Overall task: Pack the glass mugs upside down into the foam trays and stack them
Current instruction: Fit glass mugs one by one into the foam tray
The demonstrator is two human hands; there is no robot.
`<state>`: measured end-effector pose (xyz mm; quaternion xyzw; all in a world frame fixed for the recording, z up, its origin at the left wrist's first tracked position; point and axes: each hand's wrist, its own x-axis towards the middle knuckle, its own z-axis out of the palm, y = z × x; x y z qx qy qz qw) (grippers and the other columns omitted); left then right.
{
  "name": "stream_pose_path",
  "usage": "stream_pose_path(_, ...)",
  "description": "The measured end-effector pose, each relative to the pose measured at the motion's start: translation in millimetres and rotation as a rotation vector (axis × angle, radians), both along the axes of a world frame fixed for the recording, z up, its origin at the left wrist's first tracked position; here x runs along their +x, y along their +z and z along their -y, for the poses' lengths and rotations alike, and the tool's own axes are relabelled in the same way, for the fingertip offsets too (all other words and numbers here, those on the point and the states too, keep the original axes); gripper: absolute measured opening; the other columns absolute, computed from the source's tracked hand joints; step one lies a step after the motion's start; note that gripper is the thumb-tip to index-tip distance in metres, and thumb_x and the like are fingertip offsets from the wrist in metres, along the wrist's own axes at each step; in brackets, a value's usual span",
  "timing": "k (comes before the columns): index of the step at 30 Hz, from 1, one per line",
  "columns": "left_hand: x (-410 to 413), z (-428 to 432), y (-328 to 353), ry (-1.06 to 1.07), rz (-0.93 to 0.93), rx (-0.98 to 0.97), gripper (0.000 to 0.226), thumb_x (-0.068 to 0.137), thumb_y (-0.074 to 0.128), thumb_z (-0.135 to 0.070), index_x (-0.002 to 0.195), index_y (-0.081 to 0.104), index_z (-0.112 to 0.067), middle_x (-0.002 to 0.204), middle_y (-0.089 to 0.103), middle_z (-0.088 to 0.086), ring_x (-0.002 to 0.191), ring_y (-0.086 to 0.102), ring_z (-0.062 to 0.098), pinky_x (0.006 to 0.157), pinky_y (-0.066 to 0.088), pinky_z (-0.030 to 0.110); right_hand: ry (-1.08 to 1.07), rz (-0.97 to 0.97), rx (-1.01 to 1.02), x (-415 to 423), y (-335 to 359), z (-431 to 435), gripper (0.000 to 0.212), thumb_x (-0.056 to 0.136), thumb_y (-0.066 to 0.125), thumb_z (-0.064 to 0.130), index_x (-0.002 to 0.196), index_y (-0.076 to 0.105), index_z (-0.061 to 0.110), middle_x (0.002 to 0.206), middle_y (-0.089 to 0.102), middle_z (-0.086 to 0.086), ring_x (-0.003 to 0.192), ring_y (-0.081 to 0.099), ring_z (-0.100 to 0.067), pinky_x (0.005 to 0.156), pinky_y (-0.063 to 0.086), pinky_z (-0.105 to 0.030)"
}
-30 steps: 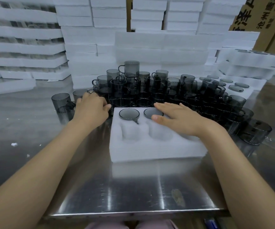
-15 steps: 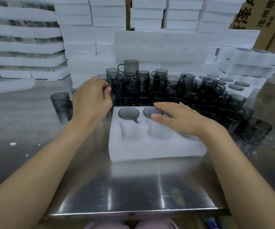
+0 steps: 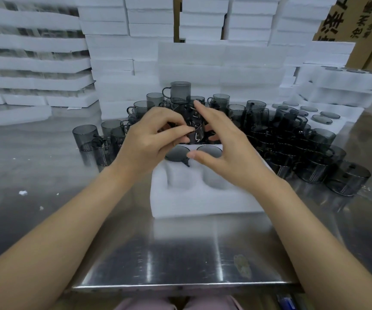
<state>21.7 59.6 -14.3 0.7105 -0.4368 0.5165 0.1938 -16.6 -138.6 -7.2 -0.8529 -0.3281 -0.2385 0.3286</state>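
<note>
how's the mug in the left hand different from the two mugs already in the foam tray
The held mug is up in the air, pinched by the left hand; the two tray mugs sit sunk in the far pockets of the foam tray. The held mug shows its side wall; the tray mugs show only their flat bases, upside down. All are the same smoky grey glass.

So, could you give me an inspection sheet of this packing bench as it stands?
Surface: shiny steel table.
Job's things: white foam tray holds two upside-down smoky grey glass mugs in its far slots; near slots empty; loose grey mugs crowd behind it.
Clutter: white foam crumbs at left.
Hands: left hand pinches one grey glass mug above the tray; right hand open beside it.
Cables: nothing seen.
Surroundings: stacked white foam trays, brown cardboard boxes.
</note>
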Motion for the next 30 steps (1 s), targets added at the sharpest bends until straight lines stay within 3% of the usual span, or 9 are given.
stream_pose_path(4,-6.2,9.3,-0.8,-0.102,-0.001,-0.035,0.017,0.084,0.074,-0.004,0.097,0.073,0.007,0.089,0.067,0.017,0.083,0.058,0.026,0.078,0.047,0.028,-0.038,-0.004,0.019,1.4,-0.4,-2.1,0.065,0.081,0.074,0.035,0.138,0.046,0.02,0.139,0.046,0.005,0.132,0.039,-0.005,0.107,0.038,-0.03)
stream_pose_path(6,-10.0,13.3,-1.6,-0.154,-0.03,-0.088,0.016,0.085,0.07,-0.004,0.095,0.072,0.009,0.093,0.066,0.02,0.089,0.06,0.024,0.082,0.048,0.027,-0.038,-0.004,0.077,1.6,-0.7,-3.6,0.043,0.079,0.076,0.033,0.115,0.061,0.015,0.129,0.053,0.003,0.124,0.048,-0.008,0.101,0.043,-0.032)
stream_pose_path(9,-12.4,11.8,2.0,-0.161,-0.096,-0.242,0.023,0.097,0.051,-0.01,0.101,0.068,0.005,0.106,0.059,0.016,0.1,0.058,0.021,0.089,0.046,0.028,-0.051,-0.037,0.205,0.2,-0.2,-4.4,0.022,0.077,0.079,0.023,0.079,0.063,0.008,0.119,0.057,-0.001,0.113,0.054,-0.007,0.088,0.045,-0.02)
stream_pose_path(11,-10.4,7.1,5.5,-0.095,-0.117,-0.348,0.028,0.101,0.042,-0.011,0.105,0.065,0.005,0.108,0.055,0.01,0.103,0.055,0.014,0.091,0.043,0.025,-0.016,-0.106,0.276,-2.4,2.0,-3.5,0.021,0.078,0.078,0.019,0.072,0.059,0.012,0.115,0.056,0.0,0.108,0.055,-0.006,0.083,0.044,-0.015)
stream_pose_path(15,-2.6,-5.9,5.9,0.033,-0.163,-0.471,0.025,0.099,0.041,-0.005,0.105,0.064,0.001,0.105,0.053,0.004,0.102,0.05,0.001,0.087,0.046,0.031,0.173,-0.236,0.291,-10.3,5.9,-4.7,0.018,0.078,0.076,0.018,0.071,0.06,0.012,0.11,0.059,0.001,0.101,0.061,-0.012,0.087,0.049,-0.023)
stream_pose_path(19,3.7,-12.4,3.7,0.114,-0.242,-0.556,0.024,0.097,0.042,-0.006,0.102,0.065,-0.002,0.104,0.054,0.002,0.099,0.051,0.007,0.088,0.044,0.051,0.217,-0.304,0.127,-14.4,2.6,-11.2,0.031,0.073,0.076,0.034,0.067,0.065,0.005,0.102,0.067,-0.004,0.098,0.063,-0.013,0.092,0.048,-0.031)
stream_pose_path(22,7.9,-15.3,1.7,0.178,-0.301,-0.589,0.024,0.097,0.042,-0.009,0.101,0.066,-0.006,0.104,0.056,0.002,0.098,0.052,0.007,0.093,0.042,0.051,0.209,-0.331,0.055,-14.4,0.6,-12.0,0.039,0.07,0.072,0.044,0.069,0.065,0.006,0.103,0.068,-0.002,0.102,0.063,-0.014,0.096,0.045,-0.039)
stream_pose_path(26,14.9,-22.1,-0.3,0.35,-0.422,-0.559,0.023,0.091,0.045,-0.01,0.098,0.067,-0.013,0.107,0.057,0.001,0.099,0.053,0.011,0.098,0.03,0.026,0.184,-0.339,0.019,-15.0,1.4,-11.5,0.029,0.071,0.078,0.039,0.079,0.067,0.013,0.104,0.067,0.005,0.105,0.06,-0.006,0.097,0.044,-0.029)
stream_pose_path(30,22.9,-36.4,-7.0,0.673,-0.486,-0.327,0.022,0.083,0.049,-0.009,0.096,0.068,-0.012,0.11,0.056,0.006,0.108,0.051,0.025,0.096,0.028,0.035,0.207,-0.31,-0.057,-16.4,3.5,-9.9,0.051,0.076,0.078,0.036,0.123,0.058,0.028,0.126,0.056,0.017,0.117,0.051,0.001,0.098,0.037,-0.012)
